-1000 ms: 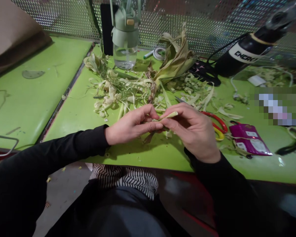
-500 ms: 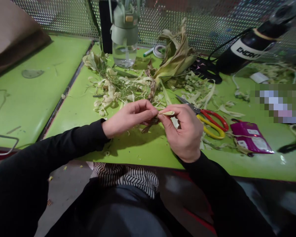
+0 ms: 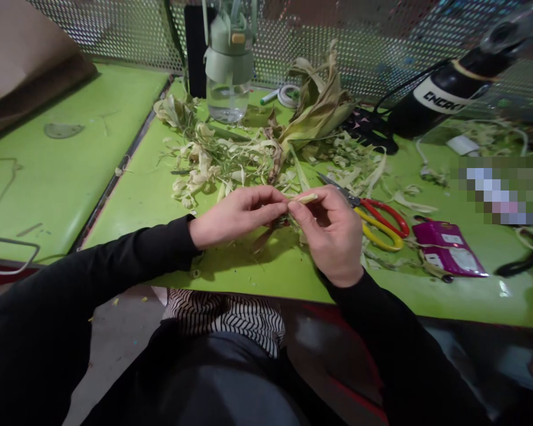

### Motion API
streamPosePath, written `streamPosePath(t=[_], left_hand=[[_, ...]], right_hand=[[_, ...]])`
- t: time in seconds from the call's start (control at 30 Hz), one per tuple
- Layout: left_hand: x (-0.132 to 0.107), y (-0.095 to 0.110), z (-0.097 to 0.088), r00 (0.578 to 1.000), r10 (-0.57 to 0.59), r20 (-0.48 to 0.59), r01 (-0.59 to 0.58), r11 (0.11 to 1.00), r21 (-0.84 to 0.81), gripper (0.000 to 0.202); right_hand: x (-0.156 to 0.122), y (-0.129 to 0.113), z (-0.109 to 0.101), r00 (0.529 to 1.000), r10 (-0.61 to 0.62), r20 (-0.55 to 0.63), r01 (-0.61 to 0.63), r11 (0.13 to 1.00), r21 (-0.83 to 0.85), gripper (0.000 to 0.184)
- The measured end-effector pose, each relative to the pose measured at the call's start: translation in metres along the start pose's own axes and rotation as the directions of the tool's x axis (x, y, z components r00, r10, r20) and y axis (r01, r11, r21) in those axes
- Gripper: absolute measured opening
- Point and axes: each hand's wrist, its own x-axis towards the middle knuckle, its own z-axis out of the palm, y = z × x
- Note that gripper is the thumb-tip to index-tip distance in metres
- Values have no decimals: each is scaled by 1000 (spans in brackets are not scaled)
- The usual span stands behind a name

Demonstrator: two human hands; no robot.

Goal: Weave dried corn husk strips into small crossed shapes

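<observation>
My left hand (image 3: pixel 244 214) and my right hand (image 3: pixel 331 231) meet above the near part of the green table, fingertips pinched together. Between them is a pale corn husk strip (image 3: pixel 308 198), its rolled or folded end poking out over my right thumb. Darker, brownish husk ends (image 3: pixel 263 239) hang below my left fingers; how they join the strip is hidden. Just beyond the hands lies a heap of shredded husk (image 3: pixel 213 157), with a husk-wrapped ear of corn (image 3: pixel 315 121) behind it. Scissors (image 3: pixel 377 222) with red and yellow handles rest right of my right hand.
A water bottle (image 3: pixel 228 77) stands at the back by the perforated panel (image 3: pixel 275 47). A dark bottle (image 3: pixel 439 97) leans at back right. On the right lie a purple packet (image 3: pixel 448 247) and a white plug (image 3: pixel 462 145). Brown paper (image 3: pixel 31 65) covers the far left corner.
Both hands stay pinched on the husk strip, with slight finger shifts. Its pale end now points a little more upward. The whole view has shifted slightly.
</observation>
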Motion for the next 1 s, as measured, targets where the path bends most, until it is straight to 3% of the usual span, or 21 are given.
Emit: streamPosePath(t=[0.1,0.17,0.4,0.57,0.8,0.93,1.0], left_hand=[[0,3,-4,998,-14,65,11,999,40,17],[1,5,-7,991,-38,128,31,998,56,16],[3,3,-10,969,-119,216,119,993,14,13],[4,-4,-2,992,-89,91,93,995,-43,11],[-1,-4,12,987,135,-89,-102,948,302,1],[-1,-11,18,959,252,-130,-180,897,405,7],[1,-12,18,960,250,-127,-187,906,379,8]], right_hand=[[1,3,-3,974,186,127,-210,954,215,19],[1,6,-5,956,223,192,-277,905,323,22],[-1,11,-1,954,179,238,-269,863,429,17],[-1,14,3,950,205,234,-290,857,426,18],[-3,11,1,964,187,189,-245,902,355,18],[-5,11,1,986,114,125,-149,931,332,15],[-4,14,2,987,120,111,-153,919,363,14]])
